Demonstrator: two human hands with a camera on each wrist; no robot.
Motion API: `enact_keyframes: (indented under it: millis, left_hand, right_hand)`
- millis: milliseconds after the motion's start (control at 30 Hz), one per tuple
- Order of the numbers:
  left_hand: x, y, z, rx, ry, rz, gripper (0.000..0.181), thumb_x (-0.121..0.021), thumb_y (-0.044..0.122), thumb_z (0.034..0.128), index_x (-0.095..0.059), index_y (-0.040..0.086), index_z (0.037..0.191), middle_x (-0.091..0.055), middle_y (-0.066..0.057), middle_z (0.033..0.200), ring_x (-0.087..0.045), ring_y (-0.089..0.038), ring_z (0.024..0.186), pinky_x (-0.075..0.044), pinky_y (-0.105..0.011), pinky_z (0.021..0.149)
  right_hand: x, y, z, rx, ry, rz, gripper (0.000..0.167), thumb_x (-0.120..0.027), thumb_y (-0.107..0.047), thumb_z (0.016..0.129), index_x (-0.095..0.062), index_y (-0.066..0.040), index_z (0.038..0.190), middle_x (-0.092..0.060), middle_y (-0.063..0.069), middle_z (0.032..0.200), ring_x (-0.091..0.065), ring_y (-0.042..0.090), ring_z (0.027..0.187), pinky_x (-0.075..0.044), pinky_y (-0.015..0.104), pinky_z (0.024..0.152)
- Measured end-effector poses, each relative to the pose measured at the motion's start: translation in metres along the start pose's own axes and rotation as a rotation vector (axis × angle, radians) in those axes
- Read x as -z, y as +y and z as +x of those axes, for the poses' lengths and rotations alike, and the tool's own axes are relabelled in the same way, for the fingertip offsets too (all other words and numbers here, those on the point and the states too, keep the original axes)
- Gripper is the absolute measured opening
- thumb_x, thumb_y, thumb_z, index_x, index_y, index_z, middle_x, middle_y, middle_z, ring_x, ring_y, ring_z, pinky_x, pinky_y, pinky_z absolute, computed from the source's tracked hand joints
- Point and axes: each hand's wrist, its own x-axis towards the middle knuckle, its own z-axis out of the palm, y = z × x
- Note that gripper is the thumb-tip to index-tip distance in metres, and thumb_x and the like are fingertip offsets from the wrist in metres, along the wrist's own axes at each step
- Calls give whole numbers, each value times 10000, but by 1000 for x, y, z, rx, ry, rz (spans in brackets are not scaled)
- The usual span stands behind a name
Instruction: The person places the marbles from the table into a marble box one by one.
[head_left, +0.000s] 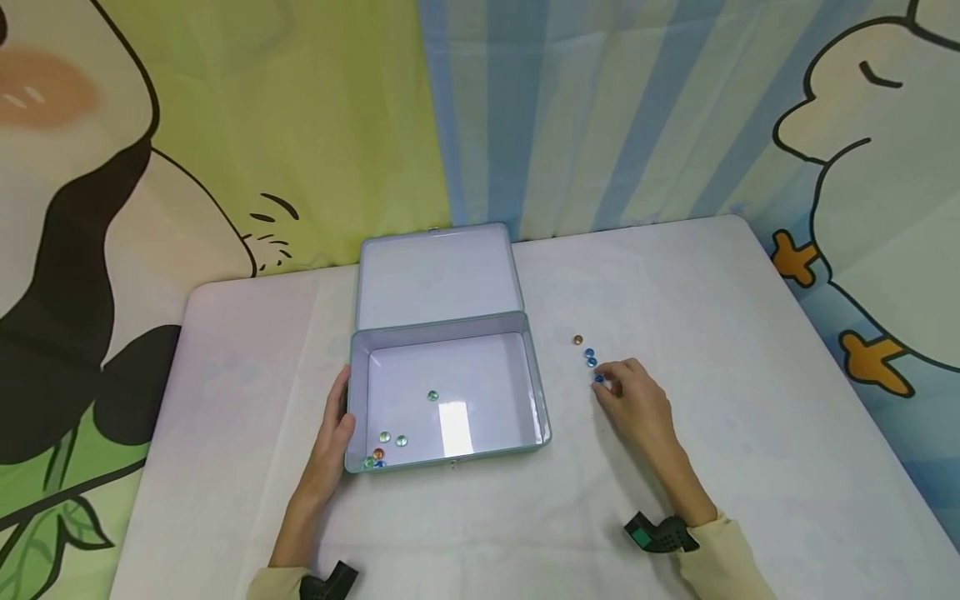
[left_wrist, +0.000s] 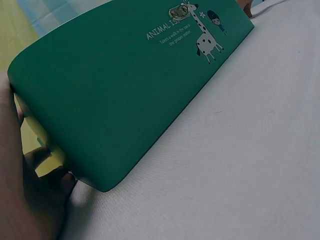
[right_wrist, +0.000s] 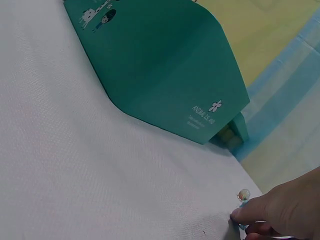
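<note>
On the table lies an open hinged tin box (head_left: pixel 536 392), pale inside and green outside in the wrist views. My left hand (head_left: pixel 330 446) rests against its left wall, fingers along the outside. Inside the box are several glass marbles, among them a green marble (head_left: pixel 432 396) near the middle and an orange marble (head_left: pixel 378 454) in the front left corner. Right of the box, my right hand (head_left: pixel 637 404) pinches a blue marble (head_left: pixel 598 378) between thumb and forefinger at the tabletop. Two more blue marbles (head_left: pixel 590 357) and an amber marble (head_left: pixel 578 340) lie just beyond its fingertips.
The box's lid (head_left: pixel 438 279) leans back on its hinge toward the patterned curtain (head_left: pixel 540 108) behind the table. A white cloth (head_left: pixel 750 375) covers the tabletop. Black wrist cameras sit on both forearms.
</note>
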Motion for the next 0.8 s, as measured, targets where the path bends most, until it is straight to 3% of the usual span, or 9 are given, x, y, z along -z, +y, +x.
enact_keyframes:
  millis: [167, 333, 433, 567, 700, 800]
  left_hand:
    - [0, -1, 0, 1, 0, 4, 590, -345, 392, 1015, -96, 371, 1549, -27, 78, 1646, 48, -194, 1526, 12, -529, 1184]
    - [0, 0, -1, 4, 6, 6, 595, -348, 417, 1010, -95, 379, 1548, -20, 81, 1646, 53, -207, 1526, 21, -583, 1161]
    - [0, 1, -1, 4, 7, 6, 598, -348, 423, 1009, -94, 380, 1548, -16, 78, 1646, 56, -214, 1525, 21, -593, 1156]
    - [-1, 1, -1, 2, 6, 3, 596, -349, 411, 1009, -96, 377, 1548, -20, 76, 1646, 53, -211, 1526, 18, -586, 1160]
    - [0, 1, 0, 2, 4, 6, 594, -347, 403, 1009, -97, 379, 1548, -23, 81, 1645, 50, -204, 1526, 17, -580, 1162]
    - [0, 0, 0, 4, 6, 14, 593, -344, 402, 1008, -96, 383, 1547, -21, 87, 1645, 47, -203, 1526, 13, -582, 1160]
  right_hand:
    - [7, -4, -3, 19, 30, 67, 183, -704, -120, 877, -688, -56, 1048, -692, 115, 923, -624, 207, 743, -463, 308, 624]
    - [26, -19, -8, 90, 9, 245, 221, -687, -108, 895, -660, -51, 1106, -736, 118, 941, -692, 199, 725, -525, 226, 634]
    - [37, -27, -9, 127, -75, 425, 229, -658, -102, 915, -642, -47, 1138, -733, 150, 958, -711, 199, 729, -553, 218, 655]
    - [46, -33, -7, 81, -231, 644, 256, -622, -134, 947, -619, -53, 1189, -717, 159, 1000, -712, 191, 793, -574, 277, 741]
    - [48, -40, -4, 1, -340, 765, 274, -629, -168, 946, -607, -45, 1189, -719, 28, 972, -698, 143, 805, -569, 284, 770]
    - [46, -49, -3, -11, -406, 816, 276, -651, -161, 929, -610, -26, 1166, -704, -60, 919, -678, 119, 777, -561, 278, 763]
